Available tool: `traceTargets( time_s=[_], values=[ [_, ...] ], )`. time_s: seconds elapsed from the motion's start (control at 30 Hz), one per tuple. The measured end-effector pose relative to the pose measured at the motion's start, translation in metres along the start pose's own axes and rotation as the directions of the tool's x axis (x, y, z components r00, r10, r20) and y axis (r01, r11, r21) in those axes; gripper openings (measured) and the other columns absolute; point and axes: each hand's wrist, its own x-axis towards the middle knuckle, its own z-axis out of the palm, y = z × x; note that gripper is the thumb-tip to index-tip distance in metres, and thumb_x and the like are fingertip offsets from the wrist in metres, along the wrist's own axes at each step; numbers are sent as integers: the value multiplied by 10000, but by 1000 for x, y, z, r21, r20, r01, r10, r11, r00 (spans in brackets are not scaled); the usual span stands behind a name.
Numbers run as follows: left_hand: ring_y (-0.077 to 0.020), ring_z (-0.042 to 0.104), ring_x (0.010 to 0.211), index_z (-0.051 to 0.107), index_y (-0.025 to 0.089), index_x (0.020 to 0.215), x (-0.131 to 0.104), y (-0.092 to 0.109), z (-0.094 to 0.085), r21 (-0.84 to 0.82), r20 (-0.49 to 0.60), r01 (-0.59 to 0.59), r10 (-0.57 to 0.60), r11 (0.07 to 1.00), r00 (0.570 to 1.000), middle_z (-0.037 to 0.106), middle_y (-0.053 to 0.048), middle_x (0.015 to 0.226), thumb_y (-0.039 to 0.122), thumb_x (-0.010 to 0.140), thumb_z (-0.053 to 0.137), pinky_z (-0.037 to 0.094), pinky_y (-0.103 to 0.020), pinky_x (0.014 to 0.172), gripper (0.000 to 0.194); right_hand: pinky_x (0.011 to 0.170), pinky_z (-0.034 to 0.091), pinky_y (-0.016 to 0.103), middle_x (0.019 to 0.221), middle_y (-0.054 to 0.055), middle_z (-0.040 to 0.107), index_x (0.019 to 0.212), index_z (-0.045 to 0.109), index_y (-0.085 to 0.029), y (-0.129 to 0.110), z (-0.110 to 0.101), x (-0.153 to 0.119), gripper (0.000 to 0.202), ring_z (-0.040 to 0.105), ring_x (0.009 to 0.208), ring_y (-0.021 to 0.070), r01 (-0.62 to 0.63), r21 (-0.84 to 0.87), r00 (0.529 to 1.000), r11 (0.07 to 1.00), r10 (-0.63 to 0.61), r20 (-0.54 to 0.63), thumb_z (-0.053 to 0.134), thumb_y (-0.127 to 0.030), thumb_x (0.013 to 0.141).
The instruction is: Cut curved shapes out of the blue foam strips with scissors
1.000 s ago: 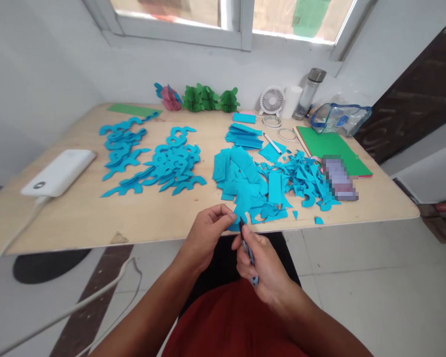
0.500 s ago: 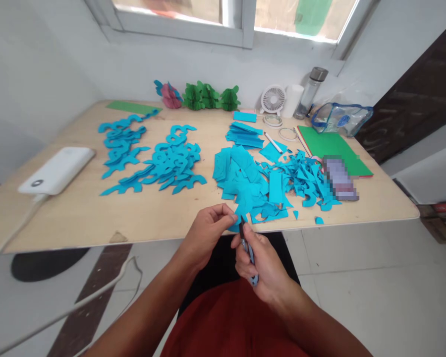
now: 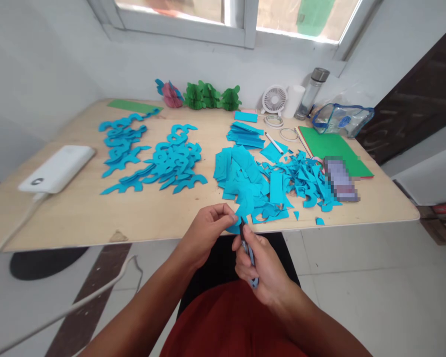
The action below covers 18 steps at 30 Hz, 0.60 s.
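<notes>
Two bare hands are busy at the near edge of a light wooden table, and the head cam is the only view, so that's what I'm going by. Left hand has its thumb and forefinger pinched on a curvy piece of blue paper, other fingers curled in. Right hand is wrapped around what looks like a pair of scissors, blue-grey handle, dark tip pointing at the paper right by the left fingertips. Can't tell if the blades are apart or together, too small and partly covered.

The held paper sits over the table's front edge, with a messy heap of blue paper just behind it; can't tell if they touch. Loads of little blue scraps are spread to the right of that, running up to a pixelated phone that overlaps some green sheets. A white pen lies behind the heap, angled across a blue sheet.

Over on the left, two piles of wavy blue cut-outs: a bigger one and another farther left, then a white power bank with a cable plugged in. Back row: green paper ornaments, plus a small white fan.
</notes>
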Motion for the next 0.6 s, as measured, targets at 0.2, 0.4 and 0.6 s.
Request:
traceTargets(
  time_s=[0.2, 0.4, 0.6],
  values=[
    [-123, 451, 577, 566, 178, 533, 4, 6, -6, 80, 87, -10, 3, 997, 996, 529, 31, 553, 209, 638, 608, 360, -248, 596, 117, 343, 99, 191, 373, -93, 387, 661, 605, -134, 2, -5, -1, 392, 194, 294, 13, -11, -29, 1000, 1000, 11, 13, 640, -498, 803],
    [-119, 437, 595, 562, 171, 550, 8, 12, -11, 174, 150, 3, -29, 985, 988, 511, 44, 560, 220, 641, 603, 343, -250, 612, 111, 348, 101, 190, 385, -91, 390, 671, 610, -127, 1, -8, -1, 391, 204, 299, 11, -20, -52, 1000, 998, 21, 21, 631, -489, 817],
    [-118, 434, 584, 550, 170, 545, 9, 15, -12, 223, 193, 33, -77, 974, 978, 501, 47, 554, 253, 643, 601, 334, -248, 592, 139, 343, 94, 189, 392, -92, 386, 674, 611, -127, 1, -7, 2, 418, 199, 301, 9, -31, -53, 999, 998, 32, 16, 636, -525, 798]
  ],
)
